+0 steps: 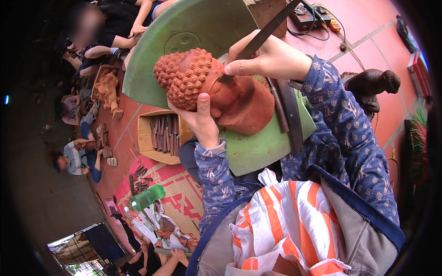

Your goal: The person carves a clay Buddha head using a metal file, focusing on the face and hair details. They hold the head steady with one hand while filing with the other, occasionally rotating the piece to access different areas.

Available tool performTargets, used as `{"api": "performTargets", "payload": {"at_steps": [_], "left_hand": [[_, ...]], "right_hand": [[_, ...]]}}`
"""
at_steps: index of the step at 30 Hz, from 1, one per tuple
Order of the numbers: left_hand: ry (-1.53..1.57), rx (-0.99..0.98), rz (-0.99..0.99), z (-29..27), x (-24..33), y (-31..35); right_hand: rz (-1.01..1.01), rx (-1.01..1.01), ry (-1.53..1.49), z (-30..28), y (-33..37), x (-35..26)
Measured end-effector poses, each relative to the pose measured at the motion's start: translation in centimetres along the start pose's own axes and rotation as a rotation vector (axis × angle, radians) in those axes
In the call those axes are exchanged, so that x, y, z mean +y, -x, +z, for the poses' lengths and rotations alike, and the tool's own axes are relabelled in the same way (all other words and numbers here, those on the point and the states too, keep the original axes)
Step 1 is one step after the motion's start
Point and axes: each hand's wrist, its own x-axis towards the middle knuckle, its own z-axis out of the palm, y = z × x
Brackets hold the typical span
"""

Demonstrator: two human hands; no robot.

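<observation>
A reddish-brown carved head with knobbly curls and a wide neck base (251, 108) lies tilted in front of me. My left hand (202, 120) cups its near side, thumb raised against the face. My right hand (271, 57) pinches a long, flat, dark file-like bar (268, 31), its lower end at the carving's face. My right fingers hide part of the bar and the face. Under the carving is a green plastic surface with a raised back panel (225, 25). To the carving's right lie a slim wooden-handled tool (278, 105) and a dark flat blade (292, 115).
Left of the carving, a cardboard box (146, 149) holds several slim tools; more lie loose on the patterned mat (184, 188) near a green bottle (147, 198). A corded electrical box (309, 17) and dark statue (375, 83) stand right. Other people sit at left.
</observation>
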Motion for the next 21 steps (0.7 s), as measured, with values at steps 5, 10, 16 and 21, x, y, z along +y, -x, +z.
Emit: {"api": "performTargets", "payload": {"at_steps": [5, 10, 16, 21], "left_hand": [[-0.020, 0.006, -0.016, 0.6, 0.4, 0.0], [-0.013, -0.004, -0.001, -0.2, -0.1, 0.1], [-0.047, 0.022, -0.018, 0.6, 0.6, -0.1], [-0.032, 0.017, -0.022, 0.6, 0.6, -0.1]], "right_hand": [[-0.062, 0.037, -0.094, 0.9, 0.1, 1.1], [-0.005, 0.101, -0.196, 1.6, 1.0, 1.5], [-0.020, 0.164, -0.272, 2.4, 1.5, 2.7], [0.011, 0.238, -0.301, 3.0, 1.7, 2.9]]}}
